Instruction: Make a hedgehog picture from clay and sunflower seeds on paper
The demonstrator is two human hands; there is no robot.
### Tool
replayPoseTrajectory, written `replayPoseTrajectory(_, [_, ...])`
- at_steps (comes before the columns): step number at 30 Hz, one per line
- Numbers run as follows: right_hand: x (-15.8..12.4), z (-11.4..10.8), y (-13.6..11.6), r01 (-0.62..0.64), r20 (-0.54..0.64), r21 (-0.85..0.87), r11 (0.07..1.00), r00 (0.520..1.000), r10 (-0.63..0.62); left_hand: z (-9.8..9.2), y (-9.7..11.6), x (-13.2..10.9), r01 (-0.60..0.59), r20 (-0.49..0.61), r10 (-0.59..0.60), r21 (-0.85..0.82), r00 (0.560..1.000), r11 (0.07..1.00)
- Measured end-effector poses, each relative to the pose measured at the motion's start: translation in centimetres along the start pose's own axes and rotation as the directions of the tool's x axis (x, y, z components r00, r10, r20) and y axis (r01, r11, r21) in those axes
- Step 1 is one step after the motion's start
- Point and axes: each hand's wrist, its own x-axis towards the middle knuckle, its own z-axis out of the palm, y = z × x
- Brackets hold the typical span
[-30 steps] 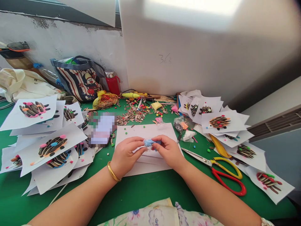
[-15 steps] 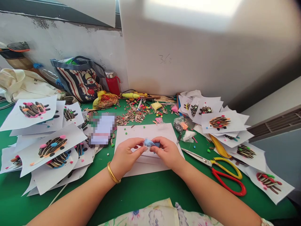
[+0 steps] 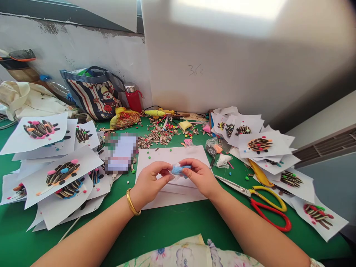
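Between my two hands is a lump of blue modelling clay (image 3: 178,169) in a crumpled clear plastic wrapper (image 3: 174,175). My left hand (image 3: 151,182) pinches the wrapper with thumb and forefinger. On the other side, the fingers and thumb of my right hand (image 3: 200,178) are closed on the blue clay. Both hands are held above white paper sheets (image 3: 172,200) lying on the green table (image 3: 155,230). A few small green clay balls dot the sheet's upper edge.
Stacks of cards with sunflower-seed hedgehogs stand left (image 3: 63,178) and right (image 3: 261,144). Scissors (image 3: 247,191) lie right of my right hand. Sunflower seeds (image 3: 155,137) and coloured balls are scattered behind the paper. A blurred phone-like object (image 3: 121,154) sits left, a red flask (image 3: 133,98) further back.
My right hand has shifted slightly right, away from the left. More of the blue clay and clear wrapper now shows between the fingers.
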Motion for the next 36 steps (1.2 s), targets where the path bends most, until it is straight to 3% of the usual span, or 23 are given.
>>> replayPoseTrajectory(4, [0.3, -0.4, 0.0, -0.001, -0.041, 0.065, 0.998, 0.999, 0.004, -0.4, 0.0, 0.3, 0.032, 0.01, -0.032, -0.01, 0.999, 0.999])
replayPoseTrajectory(9, [0.4, -0.6, 0.5, -0.014, -0.096, 0.107, 0.994, 0.995, 0.025, -0.5, -0.2, 0.4, -0.016, -0.002, 0.016, 0.056, 1.0, 0.998])
replayPoseTrajectory(15, [0.4, -0.6, 0.9, -0.05, -0.122, 0.135, 0.99, 0.99, 0.066, -0.2, -0.3, 0.3, -0.187, 0.003, 0.187, 0.104, 0.982, 0.977])
replayPoseTrajectory(23, [0.6, -0.3, 0.9, -0.109, -0.083, 0.234, 0.966, 0.988, 0.132, -0.4, -0.4, 0.0, -0.408, 0.067, 0.405, 0.262, 0.912, 0.875])
replayPoseTrajectory(30, [0.8, -0.5, 1.0, -0.095, -0.068, 0.237, 0.967, 0.991, 0.114, -0.4, -0.7, 0.1, -0.232, -0.009, 0.249, 0.333, 0.968, 0.914])
replayPoseTrajectory(36, [0.5, -0.5, 0.4, -0.081, -0.048, 0.13, 0.988, 0.995, 0.088, -0.6, -0.5, 0.0, -0.234, 0.027, 0.241, 0.354, 0.97, 0.906])
